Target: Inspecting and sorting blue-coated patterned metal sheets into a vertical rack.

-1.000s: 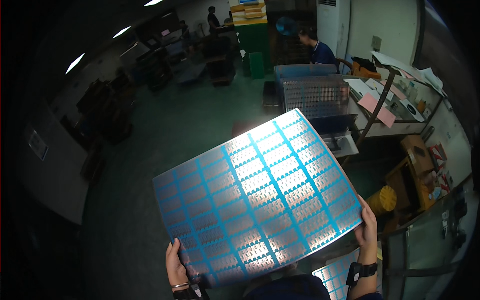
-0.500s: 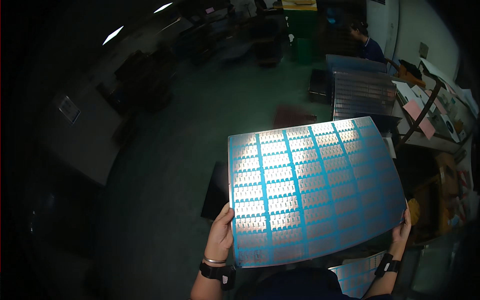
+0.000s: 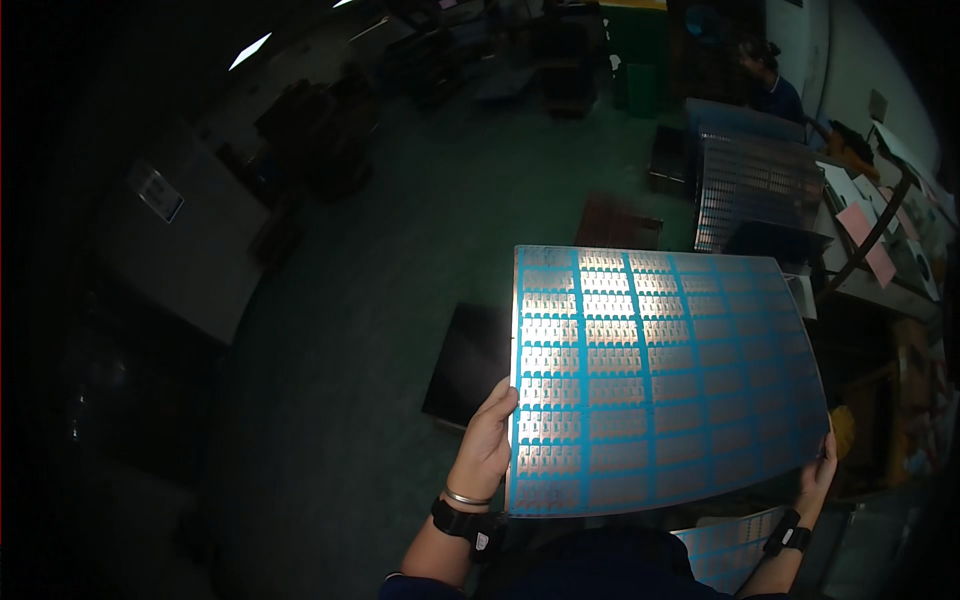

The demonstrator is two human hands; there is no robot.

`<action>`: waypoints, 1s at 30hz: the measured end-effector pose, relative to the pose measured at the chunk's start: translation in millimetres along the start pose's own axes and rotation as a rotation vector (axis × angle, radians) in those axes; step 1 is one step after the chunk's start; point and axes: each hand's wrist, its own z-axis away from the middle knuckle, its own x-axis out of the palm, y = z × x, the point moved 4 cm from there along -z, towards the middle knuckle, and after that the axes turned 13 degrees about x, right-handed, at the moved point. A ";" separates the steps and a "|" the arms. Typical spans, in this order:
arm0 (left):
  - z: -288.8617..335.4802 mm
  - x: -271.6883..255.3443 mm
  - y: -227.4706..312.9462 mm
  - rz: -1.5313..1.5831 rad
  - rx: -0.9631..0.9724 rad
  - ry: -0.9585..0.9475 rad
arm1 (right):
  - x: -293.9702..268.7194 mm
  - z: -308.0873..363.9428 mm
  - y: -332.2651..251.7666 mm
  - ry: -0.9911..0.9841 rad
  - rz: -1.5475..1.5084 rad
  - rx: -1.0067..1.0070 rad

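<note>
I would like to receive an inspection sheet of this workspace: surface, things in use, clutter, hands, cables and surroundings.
Surface: dark green floor, dimly lit.
Job's things: large metallic panel with blue grid lines, held up; a similar second panel shows below it, partly hidden.
Clutter: pink sheet and other papers at right; dark flat object on the floor, kind unclear.
Hands: left hand grips the held panel's left edge; right hand grips it near the lower right corner.
Cables: nothing seen.
Surroundings: upright patterned panels; person in dark blue top behind them; ceiling light.
</note>
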 end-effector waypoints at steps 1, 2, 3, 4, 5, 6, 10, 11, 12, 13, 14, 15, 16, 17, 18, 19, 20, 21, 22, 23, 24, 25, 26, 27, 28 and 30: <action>2.0 4.5 1.8 0.000 0.001 -0.004 | -7.1 0.8 0.4 0.033 0.020 -0.009; 3.4 8.9 3.3 -0.065 0.025 0.020 | -4.7 -0.1 0.0 0.063 0.038 -0.022; 3.4 11.7 4.2 -0.130 0.050 0.043 | -1.1 1.3 0.0 0.058 0.036 -0.033; 2.5 12.9 3.8 -0.127 0.054 0.030 | 3.4 4.7 3.5 0.043 0.016 -0.002; 3.1 10.7 4.9 -0.178 0.090 0.053 | 13.0 8.3 6.5 0.026 -0.003 0.026; 4.5 7.0 6.8 -0.228 0.127 0.077 | 18.3 9.7 9.8 0.018 -0.016 0.019; 4.6 -16.0 22.4 -0.293 0.186 -0.001 | 47.6 18.2 13.9 0.206 0.086 0.029; 6.2 -18.3 28.7 -0.322 0.212 0.015 | 42.3 15.4 6.9 0.203 0.084 0.011; 8.5 -20.1 35.4 -0.341 0.234 0.000 | 37.6 11.4 3.0 0.101 0.175 0.111; 10.3 -23.1 41.5 -0.361 0.256 -0.013 | 33.3 8.6 2.0 -0.001 0.266 0.211; 14.5 -27.8 47.5 -0.366 0.263 -0.020 | 66.6 12.2 -1.4 0.169 0.419 0.264; 17.6 -32.3 53.3 -0.399 0.290 -0.011 | 75.0 6.2 -4.9 0.167 0.415 0.252; 15.4 -28.2 55.0 -0.424 0.309 -0.019 | 79.8 7.0 -16.4 0.159 0.413 0.163; 14.6 -23.7 56.9 -0.422 0.312 -0.031 | 87.7 0.3 -21.2 0.139 0.412 0.092; 16.2 -18.5 60.2 -0.422 0.333 -0.004 | 101.5 -2.2 -27.0 0.015 0.397 0.061; 16.3 -15.6 62.3 -0.422 0.354 0.024 | 110.2 -5.4 -27.3 0.015 0.394 0.049; 15.7 -15.6 62.1 -0.419 0.363 0.015 | 120.2 -9.8 -28.6 0.020 0.443 -0.043; 16.5 -18.3 62.5 -0.436 0.403 0.037 | 127.3 -11.9 -30.3 0.027 0.491 -0.135; 16.7 -20.3 63.1 -0.451 0.443 0.060 | 131.1 -11.7 -31.2 0.023 0.488 -0.145; 17.3 -20.1 65.1 -0.449 0.450 0.055 | 135.7 -8.4 -33.5 0.010 0.459 -0.168; 18.0 -19.8 68.9 -0.488 0.496 0.058 | 138.9 -6.5 -35.8 -0.002 0.430 -0.190; 19.2 -20.9 72.4 -0.528 0.542 0.063 | 140.3 -6.8 -37.4 -0.005 0.428 -0.196; 17.8 -25.7 76.2 -0.515 0.579 0.023 | 141.3 -5.4 -40.8 -0.025 0.391 -0.232; 14.3 -29.7 75.6 -0.512 0.581 0.019 | 142.3 -4.3 -43.5 -0.044 0.353 -0.267; 12.6 -30.7 77.2 -0.495 0.653 -0.017 | 144.6 -3.5 -43.4 -0.044 0.353 -0.272; 6.4 -36.1 77.1 -0.492 0.769 -0.032 | 149.6 -2.9 -42.4 0.010 0.292 -0.337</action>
